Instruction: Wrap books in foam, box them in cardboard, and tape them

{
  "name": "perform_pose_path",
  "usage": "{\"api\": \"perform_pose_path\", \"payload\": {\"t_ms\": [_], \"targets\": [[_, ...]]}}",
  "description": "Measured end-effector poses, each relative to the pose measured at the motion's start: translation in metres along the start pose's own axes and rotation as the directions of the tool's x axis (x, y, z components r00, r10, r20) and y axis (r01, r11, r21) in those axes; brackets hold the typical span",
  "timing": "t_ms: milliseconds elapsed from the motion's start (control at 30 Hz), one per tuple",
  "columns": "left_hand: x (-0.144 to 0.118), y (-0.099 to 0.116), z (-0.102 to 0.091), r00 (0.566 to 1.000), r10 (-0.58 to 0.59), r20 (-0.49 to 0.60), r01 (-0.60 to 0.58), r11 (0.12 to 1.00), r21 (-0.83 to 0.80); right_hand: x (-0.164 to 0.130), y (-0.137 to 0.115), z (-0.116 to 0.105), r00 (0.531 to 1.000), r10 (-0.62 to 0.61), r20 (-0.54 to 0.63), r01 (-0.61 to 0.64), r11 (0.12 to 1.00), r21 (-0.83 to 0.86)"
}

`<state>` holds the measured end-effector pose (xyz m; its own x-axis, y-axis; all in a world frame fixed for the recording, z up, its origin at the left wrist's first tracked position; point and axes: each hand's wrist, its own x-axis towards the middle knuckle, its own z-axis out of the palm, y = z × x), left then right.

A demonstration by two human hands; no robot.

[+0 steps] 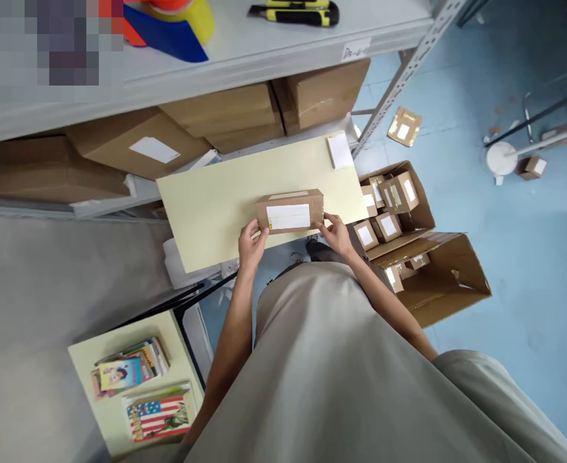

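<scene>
Pale tabletop (206, 212) carried small cardboard box (289, 210) | left hand (251, 242) fingers grasped its left end | right hand (335, 233) fingers grasped right end

Legible text: none. White paper label (288, 217) on the small brown cardboard box (290, 210): print too small to read. White tag (355, 49) on the grey metal shelf edge (245, 67): handwritten marks, unreadable. Stars-and-stripes book cover (157, 417): no wording discernible.

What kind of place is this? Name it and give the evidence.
Probably a small packing or shipping stockroom. Both hands, left hand and right hand, hold a labelled cardboard box; an open carton holds similar parcels; metal shelving stores larger boxes.
</scene>
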<state>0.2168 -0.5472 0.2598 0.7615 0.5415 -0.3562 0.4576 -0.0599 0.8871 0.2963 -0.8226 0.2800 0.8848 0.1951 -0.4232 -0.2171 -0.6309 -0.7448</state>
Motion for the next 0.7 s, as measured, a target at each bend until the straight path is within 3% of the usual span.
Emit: {"api": "perform_pose_path", "payload": {"t_ms": [167, 400, 567, 700], "targets": [[-0.024, 0.002, 0.016, 0.991, 0.013, 0.136, -0.019, 0.999, 0.038, -0.061, 0.027, -0.020, 0.988, 0.118, -0.100, -0.107, 0.988, 0.110], [-0.043, 0.024, 0.073, 0.928, 0.074, 0.365, -0.126, 0.985, 0.121, -0.112, 0.075, -0.067, 0.925, 0.244, -0.291, -0.163, 0.947, 0.277], [-0.064, 0.052, 0.139, 0.855, 0.138, 0.500, -0.232, 0.964, 0.129, -0.117, 0.119, -0.110, 0.839, 0.372, -0.397, -0.231, 0.904, 0.358], [-0.079, 0.067, 0.219, 0.781, 0.144, 0.608, -0.298, 0.941, 0.160, -0.115, 0.169, -0.151, 0.760, 0.485, -0.433, -0.301, 0.853, 0.427]]}}
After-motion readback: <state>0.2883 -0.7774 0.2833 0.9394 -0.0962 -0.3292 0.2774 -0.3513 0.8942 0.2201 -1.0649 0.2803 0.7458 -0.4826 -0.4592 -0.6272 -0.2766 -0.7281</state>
